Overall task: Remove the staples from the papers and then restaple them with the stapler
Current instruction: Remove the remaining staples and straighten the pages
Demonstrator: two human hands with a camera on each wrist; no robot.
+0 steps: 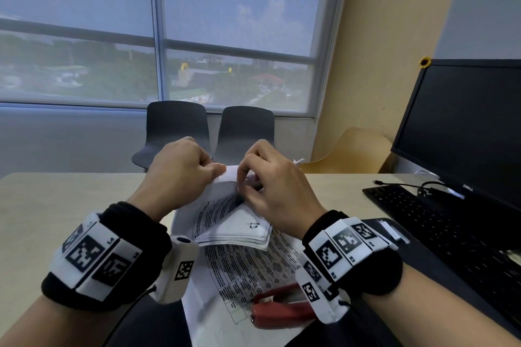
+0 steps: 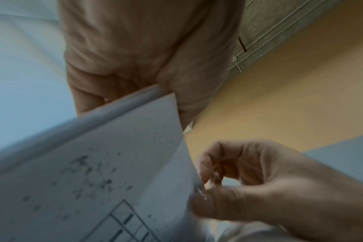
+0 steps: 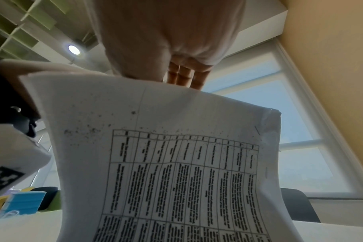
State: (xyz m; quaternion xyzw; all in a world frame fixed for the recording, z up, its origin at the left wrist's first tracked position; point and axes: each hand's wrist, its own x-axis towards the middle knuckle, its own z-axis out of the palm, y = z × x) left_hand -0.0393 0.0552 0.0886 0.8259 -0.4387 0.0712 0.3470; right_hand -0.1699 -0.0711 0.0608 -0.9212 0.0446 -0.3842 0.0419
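Both hands hold a stapled stack of printed papers (image 1: 225,222) up off the table, its pages folded back. My left hand (image 1: 217,170) grips the folded top edge of the papers (image 2: 106,147), thumb on one side and fingers on the other. My right hand (image 1: 248,186) pinches a small metal staple (image 2: 201,194) at the corner of the stack between thumb and index finger. In the right wrist view the printed table on the papers (image 3: 176,163) fills the frame below my right hand (image 3: 176,78). A red stapler (image 1: 279,310) lies on a loose printed sheet (image 1: 253,270) near me.
A black keyboard (image 1: 439,222) and a dark monitor (image 1: 465,127) stand on the right of the beige table (image 1: 56,200). Two dark chairs (image 1: 174,132) and a tan chair (image 1: 355,152) stand behind it. A blue box (image 3: 21,203) sits to the left.
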